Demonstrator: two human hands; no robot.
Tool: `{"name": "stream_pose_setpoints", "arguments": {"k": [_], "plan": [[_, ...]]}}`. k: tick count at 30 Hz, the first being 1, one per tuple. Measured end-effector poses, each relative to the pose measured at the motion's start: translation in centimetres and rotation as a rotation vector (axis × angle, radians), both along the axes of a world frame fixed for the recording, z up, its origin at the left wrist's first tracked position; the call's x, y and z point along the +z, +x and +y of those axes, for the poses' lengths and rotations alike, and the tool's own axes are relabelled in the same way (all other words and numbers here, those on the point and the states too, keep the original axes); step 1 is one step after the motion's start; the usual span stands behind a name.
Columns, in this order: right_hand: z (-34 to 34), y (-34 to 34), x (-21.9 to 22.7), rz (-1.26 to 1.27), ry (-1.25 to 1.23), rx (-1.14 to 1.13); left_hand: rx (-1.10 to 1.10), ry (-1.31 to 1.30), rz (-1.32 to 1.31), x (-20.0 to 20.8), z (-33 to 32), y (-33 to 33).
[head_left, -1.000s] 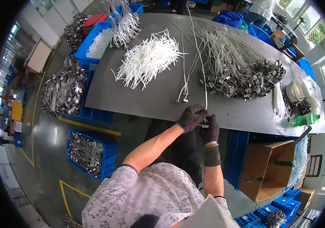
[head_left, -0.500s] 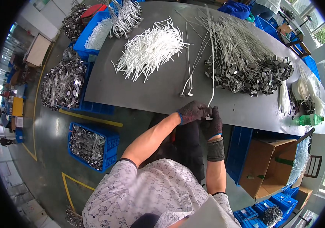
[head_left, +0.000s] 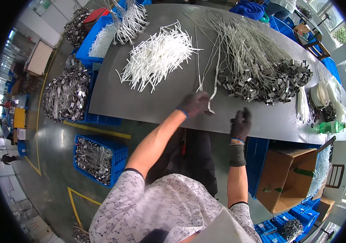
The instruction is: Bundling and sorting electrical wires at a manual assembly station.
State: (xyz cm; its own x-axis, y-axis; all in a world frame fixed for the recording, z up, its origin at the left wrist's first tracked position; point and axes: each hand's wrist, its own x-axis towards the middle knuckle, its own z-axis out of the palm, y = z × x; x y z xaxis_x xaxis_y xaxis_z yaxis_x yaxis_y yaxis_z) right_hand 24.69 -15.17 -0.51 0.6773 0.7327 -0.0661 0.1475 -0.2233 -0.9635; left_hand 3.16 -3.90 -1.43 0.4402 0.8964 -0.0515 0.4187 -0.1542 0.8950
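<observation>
My left hand (head_left: 196, 104), in a dark glove, is over the table near its front edge and blurred by motion. Right beside its fingers lies a thin wire with a white sleeve (head_left: 215, 87), ending in a small metal block (head_left: 210, 112). Whether the fingers grip this wire cannot be made out. Under the left hand run other thin wires (head_left: 198, 69), their lower ends hidden. My right hand (head_left: 241, 124), also gloved, hovers at the table's front edge, fingers apart and holding nothing.
A pile of short white tubes (head_left: 156, 56) lies on the grey table (head_left: 112, 97). Wires with dark metal blocks (head_left: 262, 81) are heaped to the right, near a green bottle (head_left: 331, 127). A blue crate (head_left: 118, 158) and an open cardboard box (head_left: 280, 178) flank me.
My hands have parted: the left went left and farther onto the table, the right moved right and let go of the wire's end. The sleeved wire with its block shifted left onto the table.
</observation>
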Motion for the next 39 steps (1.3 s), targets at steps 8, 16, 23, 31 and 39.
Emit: {"name": "stream_pose_setpoints", "arguments": {"k": [8, 16, 23, 31, 39], "plan": [[7.6, 9.2, -3.5, -0.597, 0.219, 0.120, 0.766, 0.209, 0.883, -6.7, 5.6, -15.8], [1.6, 10.0, -4.7, -0.737, -0.296, 0.175, 0.553, -0.065, 0.903, -7.2, 7.9, -17.6], [-9.1, 4.8, -9.0, -0.266, -0.368, 0.388, 0.646, -0.412, 0.216, -8.6, 6.4, -18.0], [-35.7, 3.3, -15.3, -0.590, -1.266, 1.074, 0.490, -0.966, -0.919, -7.2, -1.4, -12.6], [-28.5, 0.0, -11.7, -0.598, -0.596, 0.731, 0.358, -0.881, -0.892, -1.8, -3.2, 5.4]]}}
